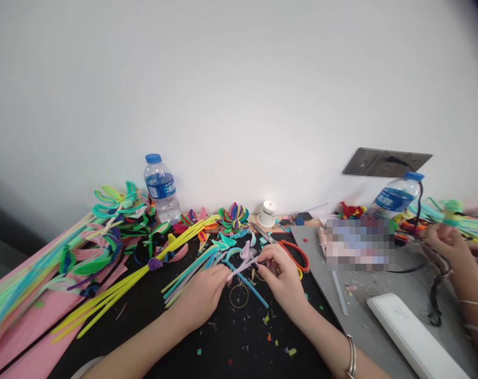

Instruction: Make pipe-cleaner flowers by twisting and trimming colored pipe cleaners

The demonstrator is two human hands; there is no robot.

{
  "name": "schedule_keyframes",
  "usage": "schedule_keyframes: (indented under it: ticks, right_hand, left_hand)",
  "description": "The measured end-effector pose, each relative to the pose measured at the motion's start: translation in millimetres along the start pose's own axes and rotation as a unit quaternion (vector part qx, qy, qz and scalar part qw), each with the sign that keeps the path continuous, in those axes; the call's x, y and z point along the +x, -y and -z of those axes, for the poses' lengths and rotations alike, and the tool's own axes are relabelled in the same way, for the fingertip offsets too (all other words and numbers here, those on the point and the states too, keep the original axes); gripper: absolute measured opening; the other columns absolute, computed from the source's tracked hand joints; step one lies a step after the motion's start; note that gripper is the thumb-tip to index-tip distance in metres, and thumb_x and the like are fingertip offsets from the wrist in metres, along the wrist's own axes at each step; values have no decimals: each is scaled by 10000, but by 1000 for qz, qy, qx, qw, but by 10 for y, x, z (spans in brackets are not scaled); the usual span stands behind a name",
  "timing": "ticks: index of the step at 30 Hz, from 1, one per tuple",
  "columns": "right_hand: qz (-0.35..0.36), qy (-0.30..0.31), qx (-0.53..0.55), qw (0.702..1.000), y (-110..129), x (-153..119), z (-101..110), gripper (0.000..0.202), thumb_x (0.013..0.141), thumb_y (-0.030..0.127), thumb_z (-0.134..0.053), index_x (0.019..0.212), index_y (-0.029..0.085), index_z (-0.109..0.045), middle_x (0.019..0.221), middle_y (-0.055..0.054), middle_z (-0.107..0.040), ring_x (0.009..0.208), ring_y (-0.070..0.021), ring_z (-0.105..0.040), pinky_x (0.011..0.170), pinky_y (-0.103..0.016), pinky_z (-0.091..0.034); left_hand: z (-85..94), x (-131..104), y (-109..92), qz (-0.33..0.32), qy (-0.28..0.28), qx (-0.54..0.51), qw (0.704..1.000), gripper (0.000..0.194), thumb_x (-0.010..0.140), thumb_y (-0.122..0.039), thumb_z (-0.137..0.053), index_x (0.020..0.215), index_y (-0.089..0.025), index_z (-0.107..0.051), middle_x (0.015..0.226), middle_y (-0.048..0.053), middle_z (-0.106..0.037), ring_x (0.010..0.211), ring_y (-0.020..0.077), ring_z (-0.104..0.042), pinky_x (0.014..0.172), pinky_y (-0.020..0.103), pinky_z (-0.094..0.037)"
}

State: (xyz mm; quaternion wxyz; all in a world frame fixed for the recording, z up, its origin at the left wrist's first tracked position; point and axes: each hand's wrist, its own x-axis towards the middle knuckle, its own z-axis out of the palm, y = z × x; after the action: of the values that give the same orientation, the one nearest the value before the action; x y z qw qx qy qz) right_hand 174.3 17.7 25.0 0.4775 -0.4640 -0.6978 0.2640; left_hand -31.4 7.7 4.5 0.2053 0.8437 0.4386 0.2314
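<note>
white wall (239, 95) rises behind a black table (219, 342). my left hand (201, 295) and right hand (281, 276) pinch lilac pipe cleaners (242, 269), orange-handled scissors (301, 256) lying near my right.

The black work surface (223, 342) bears a bundle of yellow fuzzy stems (124, 287), orange-handled scissors (271, 239) and scattered coloured scraps (292, 351); rightward, a grey surface (365, 337) carries a white oblong object (415, 337) and a translucent stick (339, 293).
</note>
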Motion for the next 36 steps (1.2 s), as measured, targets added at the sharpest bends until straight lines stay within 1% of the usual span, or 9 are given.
schedule_keyframes:
  ticks: [3,6,9,14,20,23,27,31,36]
  right_hand:
    - [-12,6,7,1000,-12,24,12,159,720,175,-604,878,196,-607,950,-54,-549,655,-131,-487,540,-237,-401]
    - [-68,66,34,995,-36,18,0,105,740,198,-587,838,190,-624,770,-21,-594,596,-130,-500,526,-235,-399]
    - [-113,70,26,991,-50,-13,-16,83,772,251,-585,758,184,-632,599,10,-557,521,-123,-472,499,-236,-373]
    - [-91,35,13,995,-34,-58,-14,121,783,280,-599,703,192,-621,606,-6,-601,515,-133,-506,506,-248,-393]
    - [-48,86,12,995,12,-88,6,176,799,255,-587,634,196,-586,613,-12,-615,556,-143,-547,545,-250,-415]
    - [-43,110,52,992,11,-49,21,78,757,257,-646,745,195,-601,743,-25,-624,599,-138,-537,534,-235,-410]
    - [-23,150,54,987,16,14,28,221,696,237,-709,901,198,-637,946,-46,-626,567,-103,-490,496,-215,-377]
    - [5,235,10,972,41,-3,11,96,775,268,-645,748,194,-700,653,-6,-626,548,-111,-497,532,-217,-370]
    - [-45,217,7,975,47,-20,-5,92,734,198,-656,654,175,-694,574,10,-603,508,-100,-471,497,-205,-346]
  left_hand:
    - [14,5,-9,-14,3,-31,999,260,913,-135,-295,775,-192,-508,746,11,-543,707,159,-519,659,256,-386]
    - [26,8,-25,-5,-1,-74,997,269,916,-165,-301,755,-191,-515,728,2,-539,702,156,-518,661,252,-380]
    - [41,12,-48,27,-9,-117,993,286,919,-204,-313,733,-190,-530,718,-7,-550,687,152,-514,659,247,-375]
    - [72,42,-75,83,1,-160,984,303,903,-265,-357,678,-181,-541,624,-26,-503,615,146,-464,609,235,-341]
    - [109,65,-87,143,10,-221,965,350,906,-360,-352,656,-174,-512,555,-46,-398,549,127,-400,540,224,-274]
    - [111,57,-66,146,48,-277,948,368,899,-404,-370,657,-166,-513,543,-56,-369,514,107,-346,507,216,-242]
    - [86,40,-33,136,137,-362,912,399,879,-466,-396,674,-153,-537,516,-68,-361,475,89,-304,464,210,-208]
    - [63,33,-47,132,189,-388,892,404,865,-462,-428,659,-141,-560,509,-65,-384,459,78,-315,450,207,-211]
    - [44,51,-48,174,175,-443,862,358,835,-466,-495,765,-131,-602,565,-48,-496,431,56,-285,421,199,-179]
